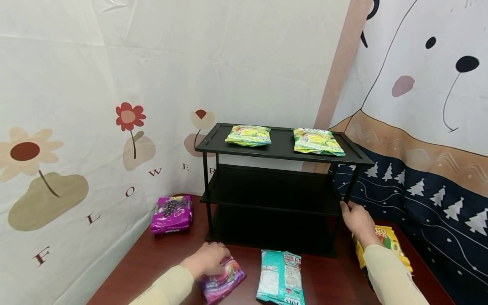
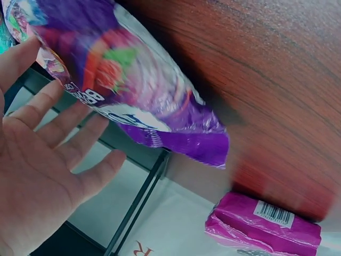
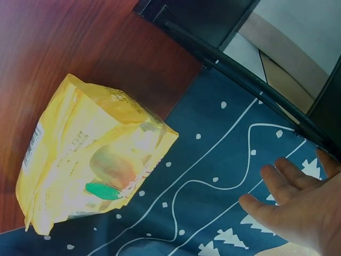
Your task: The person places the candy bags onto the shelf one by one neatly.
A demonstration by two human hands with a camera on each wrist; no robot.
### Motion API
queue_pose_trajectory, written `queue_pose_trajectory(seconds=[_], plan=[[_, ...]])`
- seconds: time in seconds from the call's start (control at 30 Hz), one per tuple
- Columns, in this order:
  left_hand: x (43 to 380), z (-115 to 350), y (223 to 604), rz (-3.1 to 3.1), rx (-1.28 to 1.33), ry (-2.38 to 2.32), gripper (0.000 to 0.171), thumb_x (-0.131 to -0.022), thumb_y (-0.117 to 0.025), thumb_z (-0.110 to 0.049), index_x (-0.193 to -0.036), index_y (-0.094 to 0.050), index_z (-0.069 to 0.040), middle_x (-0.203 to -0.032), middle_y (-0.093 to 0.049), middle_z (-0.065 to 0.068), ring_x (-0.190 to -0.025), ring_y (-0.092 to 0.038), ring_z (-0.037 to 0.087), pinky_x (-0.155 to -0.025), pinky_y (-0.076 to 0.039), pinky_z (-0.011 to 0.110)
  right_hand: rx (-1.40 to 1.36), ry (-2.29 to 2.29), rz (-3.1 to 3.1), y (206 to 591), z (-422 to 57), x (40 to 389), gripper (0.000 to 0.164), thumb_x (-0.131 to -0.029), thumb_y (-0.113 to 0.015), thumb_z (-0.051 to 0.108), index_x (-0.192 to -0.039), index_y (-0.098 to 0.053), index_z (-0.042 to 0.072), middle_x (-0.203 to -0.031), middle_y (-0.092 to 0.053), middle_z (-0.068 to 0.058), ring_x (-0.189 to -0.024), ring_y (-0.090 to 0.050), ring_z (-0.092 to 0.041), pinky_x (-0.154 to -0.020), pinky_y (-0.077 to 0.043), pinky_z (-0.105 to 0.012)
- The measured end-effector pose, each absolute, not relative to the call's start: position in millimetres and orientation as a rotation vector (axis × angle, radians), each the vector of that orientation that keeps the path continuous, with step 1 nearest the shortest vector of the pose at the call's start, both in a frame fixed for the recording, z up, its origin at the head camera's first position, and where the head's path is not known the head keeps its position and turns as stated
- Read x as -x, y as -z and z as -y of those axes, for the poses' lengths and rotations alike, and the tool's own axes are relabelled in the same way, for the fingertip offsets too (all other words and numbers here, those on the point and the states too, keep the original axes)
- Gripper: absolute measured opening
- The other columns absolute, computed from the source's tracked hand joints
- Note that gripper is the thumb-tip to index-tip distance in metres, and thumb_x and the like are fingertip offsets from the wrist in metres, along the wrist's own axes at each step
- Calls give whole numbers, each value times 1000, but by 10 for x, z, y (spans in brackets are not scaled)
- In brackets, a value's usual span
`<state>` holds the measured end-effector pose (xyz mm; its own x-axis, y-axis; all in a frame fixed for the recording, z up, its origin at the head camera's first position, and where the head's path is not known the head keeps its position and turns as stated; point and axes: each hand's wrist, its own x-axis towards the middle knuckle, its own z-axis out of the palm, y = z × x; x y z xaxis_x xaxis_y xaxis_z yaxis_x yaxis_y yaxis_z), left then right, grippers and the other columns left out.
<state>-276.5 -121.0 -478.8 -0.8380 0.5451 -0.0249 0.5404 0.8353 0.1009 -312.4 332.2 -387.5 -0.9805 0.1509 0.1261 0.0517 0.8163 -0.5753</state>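
A purple berry-print snack bag (image 1: 227, 280) lies at the front of the table, with my left hand (image 1: 209, 259) over its upper left part. The left wrist view has the fingers spread and fairly straight, the fingertips by the edge of the bag (image 2: 122, 74). My right hand (image 1: 358, 221) is at the right end of a black three-tier shelf (image 1: 267, 188), touching the middle tier's corner by the post. Its fingers (image 3: 261, 208) are loosely bent in the right wrist view, and their contact with the post is partly cut off.
Two yellow-green bags (image 1: 248, 136) sit on the top tier. A teal bag (image 1: 280, 277) lies before the shelf, and a purple grape bag (image 1: 172, 214) stands to its left. Beneath the right forearm is a yellow mango bag (image 1: 389, 243). Printed cloth (image 1: 244, 63) hangs behind.
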Motion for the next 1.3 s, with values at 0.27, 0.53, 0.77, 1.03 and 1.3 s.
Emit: queue_pose_trajectory(seconds=[0.27,0.53,0.77,1.03,1.3], plan=[[2742,1168,4772,-2878,-903,-109,46,-70,-79,-23,-115,-71,-17,-124,-66,2,-121,-57,27,-102,-39,58,155,-858,2825,3878,-3319,3126,67,-107,-27,47,-139,-47,-9,-136,-46,-37,-117,-48,-53,-97,-35,-66],[2695,1164,4724,-2828,-996,-147,44,-68,-79,-10,-111,-73,-19,-126,-65,0,-126,-55,25,-104,-37,60,163,-856,2832,3896,-3329,3134,72,-106,-25,49,-142,-41,-11,-141,-41,-38,-124,-43,-55,-101,-32,-67],[2671,1231,4746,-2804,-1006,-358,41,-72,-75,-8,-112,-72,-16,-128,-64,6,-127,-52,31,-105,-35,62,157,-883,2834,3892,-3325,3131,71,-106,-25,50,-142,-44,-9,-140,-43,-37,-121,-45,-54,-100,-33,-67],[2749,1405,4864,-3014,-791,-493,40,-83,-75,-25,-117,-69,-5,-122,-63,20,-115,-57,42,-95,-42,62,152,-899,2823,3893,-3322,3126,70,-106,-24,50,-140,-47,-6,-138,-45,-36,-116,-48,-50,-99,-34,-67],[2780,1602,4846,-3133,-329,-432,60,-81,-76,-43,-121,-65,1,-118,-62,24,-112,-56,45,-92,-40,66,149,-898,2830,3884,-3326,3129,69,-106,-25,49,-141,-45,-7,-139,-44,-37,-118,-47,-52,-99,-33,-67]])
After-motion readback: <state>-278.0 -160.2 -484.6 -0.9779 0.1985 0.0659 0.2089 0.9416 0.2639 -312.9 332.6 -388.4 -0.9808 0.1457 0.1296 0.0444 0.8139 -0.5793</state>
